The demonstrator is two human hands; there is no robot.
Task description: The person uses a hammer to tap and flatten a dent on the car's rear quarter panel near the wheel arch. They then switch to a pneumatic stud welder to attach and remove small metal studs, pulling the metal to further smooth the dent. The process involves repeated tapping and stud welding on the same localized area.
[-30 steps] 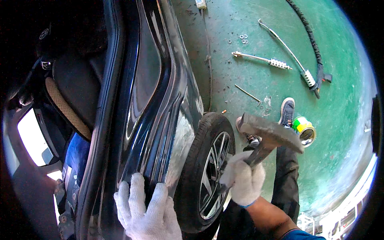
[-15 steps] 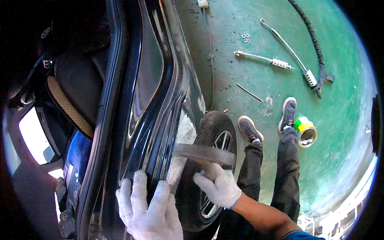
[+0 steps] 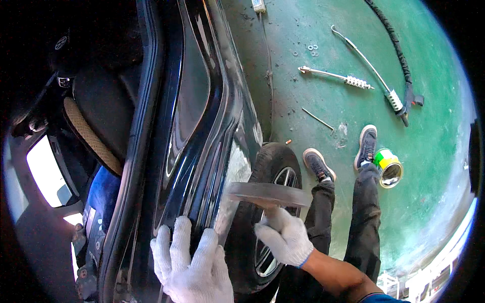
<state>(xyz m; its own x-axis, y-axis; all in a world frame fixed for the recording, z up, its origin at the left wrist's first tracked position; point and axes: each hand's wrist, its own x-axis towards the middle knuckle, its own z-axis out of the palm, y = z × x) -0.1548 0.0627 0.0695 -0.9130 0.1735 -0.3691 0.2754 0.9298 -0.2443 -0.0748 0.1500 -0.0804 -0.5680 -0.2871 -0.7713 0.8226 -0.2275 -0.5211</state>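
Observation:
My left hand (image 3: 194, 270), in a white knit glove, lies with fingers spread on the dark, glossy body of a car (image 3: 189, 194) beside the door opening. My gloved right hand (image 3: 287, 238) is closed around a long, flat, grey bar-shaped tool (image 3: 270, 194), blurred by motion; its exact kind does not show. The tool's left end is over a bare, whitish sanded patch (image 3: 238, 166) on the car body; whether it touches cannot be told. Its right end reaches out across the wheel (image 3: 268, 160), which sits just below the patch.
On the green floor (image 3: 323, 30) are a slide hammer (image 3: 336, 76), a hooked rod (image 3: 364, 58), a thin metal rod (image 3: 318, 119), several washers (image 3: 313, 49), a thick black cable (image 3: 396, 45) and an open can (image 3: 390, 171) beside my shoe (image 3: 367, 141). A car seat (image 3: 96, 96) shows inside the door.
My right hand and the bar-shaped tool have shifted slightly to the right, away from the car body. My left hand stays on the same part of the car. The view has shifted a little.

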